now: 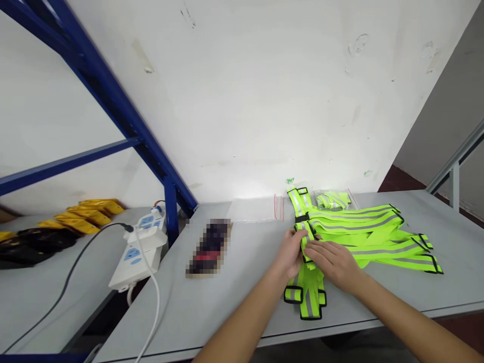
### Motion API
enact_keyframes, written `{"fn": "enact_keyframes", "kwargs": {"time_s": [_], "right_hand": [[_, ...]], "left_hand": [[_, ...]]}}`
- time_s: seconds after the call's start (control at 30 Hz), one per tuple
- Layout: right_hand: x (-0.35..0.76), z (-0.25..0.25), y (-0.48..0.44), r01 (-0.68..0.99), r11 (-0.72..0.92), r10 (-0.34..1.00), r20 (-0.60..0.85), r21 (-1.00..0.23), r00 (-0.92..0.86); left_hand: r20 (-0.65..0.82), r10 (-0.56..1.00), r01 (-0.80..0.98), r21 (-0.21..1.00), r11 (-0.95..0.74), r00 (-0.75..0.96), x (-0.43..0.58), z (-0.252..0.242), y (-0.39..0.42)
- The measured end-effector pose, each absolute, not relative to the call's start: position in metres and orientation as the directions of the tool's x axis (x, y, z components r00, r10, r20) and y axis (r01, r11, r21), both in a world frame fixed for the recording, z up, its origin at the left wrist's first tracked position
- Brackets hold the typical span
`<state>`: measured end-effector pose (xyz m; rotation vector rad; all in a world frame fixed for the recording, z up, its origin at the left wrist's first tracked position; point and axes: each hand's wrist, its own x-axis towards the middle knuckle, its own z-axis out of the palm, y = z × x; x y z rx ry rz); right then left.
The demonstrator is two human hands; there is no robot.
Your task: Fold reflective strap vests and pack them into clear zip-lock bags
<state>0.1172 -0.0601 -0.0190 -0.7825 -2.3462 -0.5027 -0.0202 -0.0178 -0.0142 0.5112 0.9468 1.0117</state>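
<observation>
A neon-yellow reflective strap [308, 233] with a silver stripe and black trim lies between my two hands. My left hand [290, 252] is closed on its left edge, with the thumb on top. Pressed against the same strap from the right is my right hand [336, 264], its fingers together and partly hiding the strap. More reflective straps [359, 227] with black buckles are spread to the right. Another bunch of straps [310, 295] hangs toward the table's front edge below my hands. Behind my hands, a buckled strap end [298, 199] points toward the wall.
A clear zip bag [253, 208] lies flat by the wall; another bag with folded straps [333, 200] is at the back right. A blurred-out flat object [209, 249] lies left on the grey table [227, 312]. Farther left are a power strip [139, 252], cables and yellow packets [88, 214].
</observation>
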Motion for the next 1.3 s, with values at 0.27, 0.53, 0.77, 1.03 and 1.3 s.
{"fn": "enact_keyframes", "kwargs": {"time_s": [0.27,0.53,0.77,1.03,1.3], "right_hand": [[0.108,-0.035,-0.056,0.656,0.745,0.433,0.663,0.118,-0.611],[0.139,-0.048,-0.059,0.887,0.456,0.728,0.546,0.066,-0.415],[0.207,-0.05,-0.073,0.97,0.24,0.866,0.447,0.026,-0.226],[0.301,-0.057,-0.093,0.984,0.169,0.898,0.42,-0.053,-0.131],[0.323,-0.038,-0.099,0.94,0.137,0.942,0.336,-0.312,-0.026]], "left_hand": [[-0.395,0.86,-0.46,0.729,0.507,0.322,-0.026,-0.009,-0.021],[-0.315,0.884,-0.406,0.799,0.443,0.345,-0.043,0.0,-0.011],[-0.353,0.874,-0.273,0.851,0.449,0.335,-0.064,0.006,0.004],[-0.375,0.859,-0.149,0.883,0.446,0.348,-0.076,0.009,0.013],[-0.408,0.812,-0.034,0.886,0.462,0.418,-0.085,0.002,0.018]]}}
